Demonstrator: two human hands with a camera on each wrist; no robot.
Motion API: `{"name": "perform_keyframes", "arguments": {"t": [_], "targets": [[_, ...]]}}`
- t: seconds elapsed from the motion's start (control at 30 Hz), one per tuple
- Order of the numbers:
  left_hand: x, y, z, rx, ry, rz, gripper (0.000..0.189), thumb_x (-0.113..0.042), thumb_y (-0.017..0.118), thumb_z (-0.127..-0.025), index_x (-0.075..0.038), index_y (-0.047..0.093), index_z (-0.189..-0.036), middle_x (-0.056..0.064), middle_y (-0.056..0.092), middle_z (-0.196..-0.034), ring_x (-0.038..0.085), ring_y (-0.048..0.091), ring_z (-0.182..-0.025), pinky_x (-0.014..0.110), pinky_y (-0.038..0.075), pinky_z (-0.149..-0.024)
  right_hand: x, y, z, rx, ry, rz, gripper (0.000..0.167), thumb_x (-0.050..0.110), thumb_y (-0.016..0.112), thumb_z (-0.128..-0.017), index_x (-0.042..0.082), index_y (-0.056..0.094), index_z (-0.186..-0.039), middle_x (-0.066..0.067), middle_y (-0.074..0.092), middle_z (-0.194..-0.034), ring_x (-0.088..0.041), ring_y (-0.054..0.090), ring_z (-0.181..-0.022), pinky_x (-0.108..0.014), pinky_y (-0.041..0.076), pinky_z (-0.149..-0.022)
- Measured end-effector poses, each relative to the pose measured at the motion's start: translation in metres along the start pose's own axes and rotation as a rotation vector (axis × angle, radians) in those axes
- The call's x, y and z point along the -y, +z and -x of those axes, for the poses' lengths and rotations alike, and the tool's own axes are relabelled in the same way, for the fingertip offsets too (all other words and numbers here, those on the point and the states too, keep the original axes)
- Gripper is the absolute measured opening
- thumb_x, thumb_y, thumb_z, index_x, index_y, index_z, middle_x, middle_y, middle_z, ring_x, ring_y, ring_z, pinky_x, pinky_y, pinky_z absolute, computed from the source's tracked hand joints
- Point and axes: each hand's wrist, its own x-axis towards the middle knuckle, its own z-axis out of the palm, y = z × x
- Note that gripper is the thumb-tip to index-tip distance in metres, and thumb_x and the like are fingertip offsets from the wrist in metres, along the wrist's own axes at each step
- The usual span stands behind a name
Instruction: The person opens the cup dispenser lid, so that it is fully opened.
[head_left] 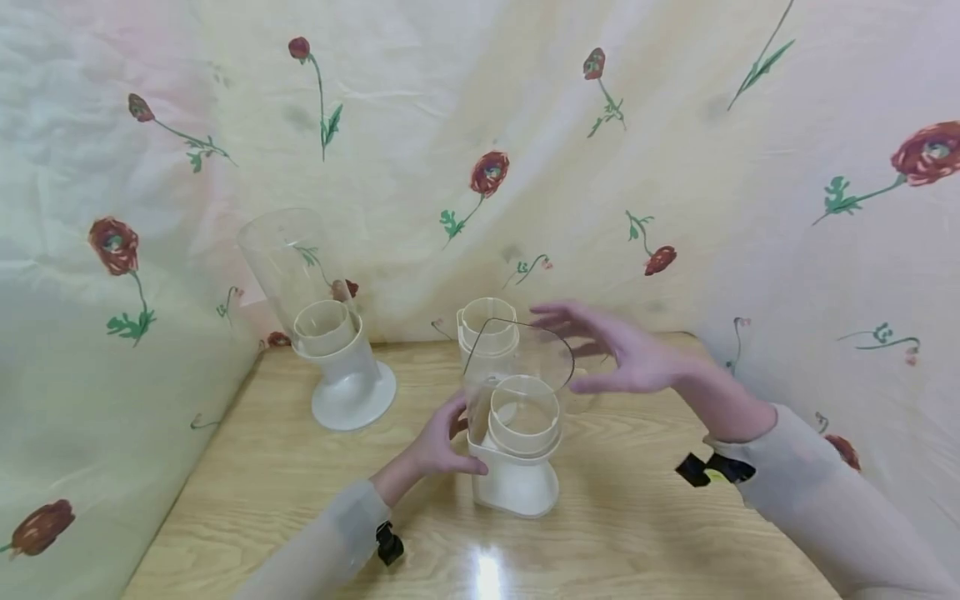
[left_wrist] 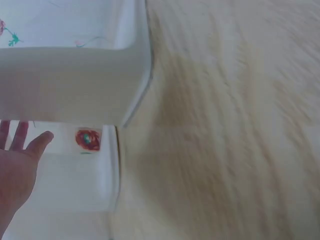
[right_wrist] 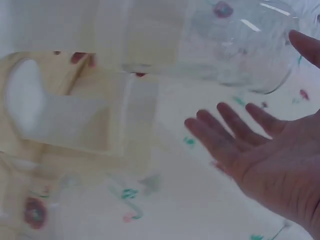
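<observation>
In the head view, a white stand (head_left: 517, 483) with a cream ring (head_left: 525, 442) is upright at the middle of the table, and a clear tube (head_left: 536, 346) rises from it. My left hand (head_left: 435, 446) is at the stand's left side, thumb toward the front and fingers partly hidden behind the tube. Its fingers look loosely spread in the left wrist view, close by a white wall (left_wrist: 70, 95). To the tube's right, my right hand (head_left: 633, 350) hovers with fingers apart, holding nothing. The right wrist view shows the tube (right_wrist: 235, 47) beside its spread fingers.
A similar white stand (head_left: 348, 387) with a tall clear tube (head_left: 288, 262) stands at the back left. Another white stand with a cream ring (head_left: 472, 333) is just behind the front one. Flower-patterned cloth (head_left: 405, 167) borders the wooden table (head_left: 637, 492) at the back and sides.
</observation>
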Motion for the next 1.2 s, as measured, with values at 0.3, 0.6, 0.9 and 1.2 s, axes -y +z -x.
{"name": "perform_keyframes", "arguments": {"t": [0.3,0.6,0.9,1.2], "targets": [[-0.009,0.001,-0.011,-0.002,0.082,-0.008,0.117,-0.036,0.099,-0.071,-0.002,0.034,-0.163,0.03,0.054,-0.148,0.008,0.059,-0.129,0.032,0.056,-0.11,0.066,0.017,-0.043,0.011,0.165,0.468,0.104,0.059,0.084,-0.083,0.009,0.037,-0.162,-0.009,0.057,-0.154,-0.027,0.066,-0.13,-0.05,0.059,-0.107],[-0.011,0.004,-0.009,-0.066,-0.023,-0.039,0.105,0.001,0.096,-0.059,-0.007,0.05,-0.153,0.018,0.059,-0.146,0.011,0.063,-0.122,0.037,0.062,-0.102,0.074,0.029,-0.055,-0.002,0.233,0.561,0.1,0.049,0.091,-0.073,0.007,0.047,-0.152,-0.011,0.068,-0.136,-0.031,0.069,-0.12,-0.049,0.063,-0.095],[-0.014,0.003,-0.012,-0.101,-0.057,-0.045,0.097,-0.003,0.097,-0.061,-0.014,0.057,-0.149,0.011,0.057,-0.152,0.019,0.06,-0.132,0.04,0.062,-0.105,0.073,0.03,-0.058,-0.013,0.223,0.584,0.106,0.053,0.093,-0.071,0.007,0.044,-0.153,-0.013,0.065,-0.139,-0.033,0.068,-0.122,-0.05,0.063,-0.095],[-0.019,0.006,-0.007,-0.102,-0.03,0.0,0.095,0.001,0.094,-0.063,-0.013,0.056,-0.149,0.012,0.054,-0.155,0.016,0.06,-0.132,0.045,0.061,-0.106,0.075,0.03,-0.065,-0.012,0.216,0.618,0.099,0.051,0.094,-0.07,0.007,0.049,-0.146,-0.013,0.071,-0.13,-0.032,0.072,-0.112,-0.047,0.064,-0.086]]}}
